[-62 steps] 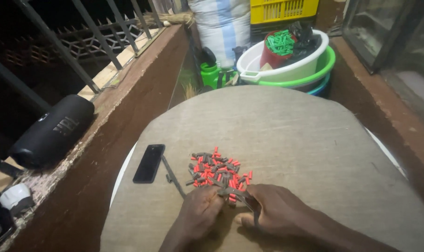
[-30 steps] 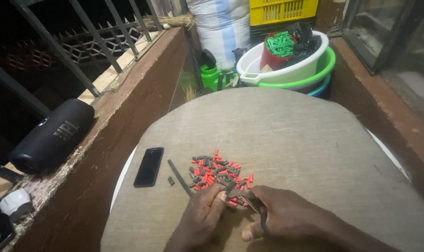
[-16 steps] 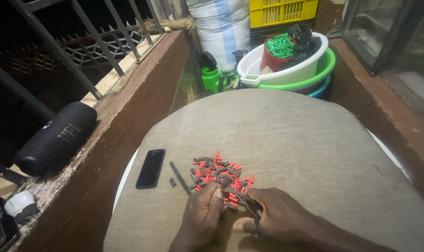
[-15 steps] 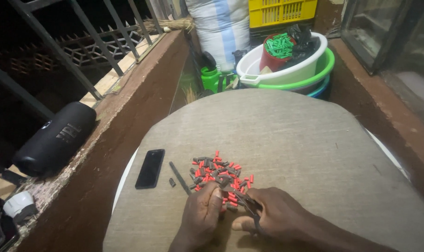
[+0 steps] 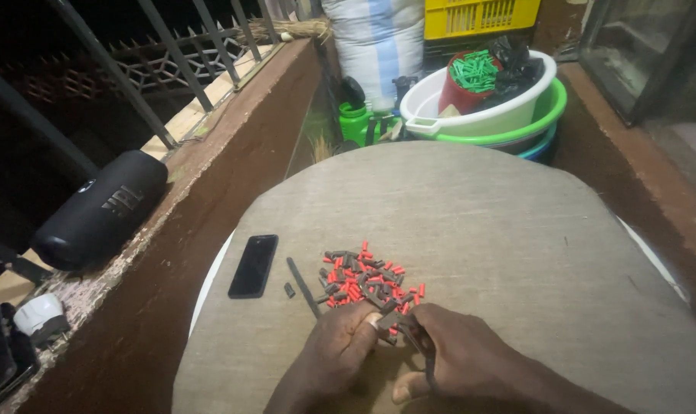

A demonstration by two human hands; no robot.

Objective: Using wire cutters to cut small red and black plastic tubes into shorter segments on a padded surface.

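A heap of several small red and dark grey plastic pieces [image 5: 366, 279] lies on a round table covered with brown cloth [image 5: 478, 222]. My left hand [image 5: 339, 349] rests at the near edge of the heap, fingertips pinching a small dark piece [image 5: 390, 320]. My right hand [image 5: 459, 356] meets it from the right, fingers closed on the same small piece, with a thin dark cord or strap [image 5: 427, 360] running under the fingers. A slim dark strip [image 5: 303, 276] and a tiny dark bit [image 5: 289, 290] lie just left of the heap.
A black phone [image 5: 254, 265] lies at the table's left. A black cylindrical speaker [image 5: 103, 208] sits on the brick ledge by the railing. Behind the table stand stacked white and green basins [image 5: 490, 115] holding a red cup of green pieces, a yellow crate [image 5: 478, 15] and a sack.
Both hands have stayed at the near edge of the heap, fingers shifting slightly around a small piece. The view has drifted a little.
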